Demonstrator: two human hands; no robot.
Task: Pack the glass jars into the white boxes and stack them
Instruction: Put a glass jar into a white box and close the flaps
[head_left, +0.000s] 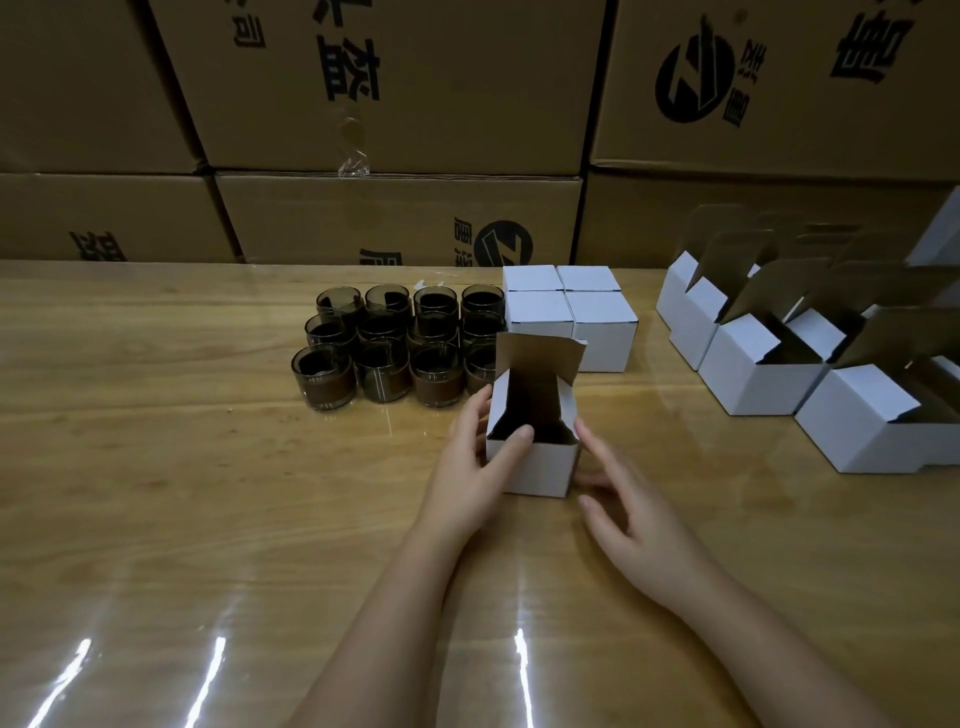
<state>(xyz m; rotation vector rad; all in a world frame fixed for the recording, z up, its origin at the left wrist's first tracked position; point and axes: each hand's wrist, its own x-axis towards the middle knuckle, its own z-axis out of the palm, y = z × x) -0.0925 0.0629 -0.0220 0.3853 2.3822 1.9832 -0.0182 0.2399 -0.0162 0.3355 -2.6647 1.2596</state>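
1. Small white cardboard box (540, 467), lid flap standing up, sits centre frame on the glossy wooden worktop (208, 467). Left hand (478, 462) grips its left wall, with the thumb hooked over the front rim. Right hand (631, 506) lies flat-fingered just beside the right wall and holds nothing. Whether it touches the box, cannot tell.
2. The box interior is dark. Cannot tell whether a jar is already inside.
3. Dark glass jars (395, 348) with brown bands stand packed tight, left of centre, just behind the box. Risk: reaching in for one could knock a neighbour. It's glass against glass on a slick surface, so they would likely slide or tip.
4. Risk: the thumb over the rim narrows the opening. A jar lowered in may catch on it or on the side flaps and crush the thin card.
5. Risk: a lid shut over untucked flaps would bulge. The box would then sit crooked on the closed white boxes (569, 312) right behind it.
6. Open empty white boxes (763, 379) crowd the right of frame. A wide sweep of the right arm could scatter them.
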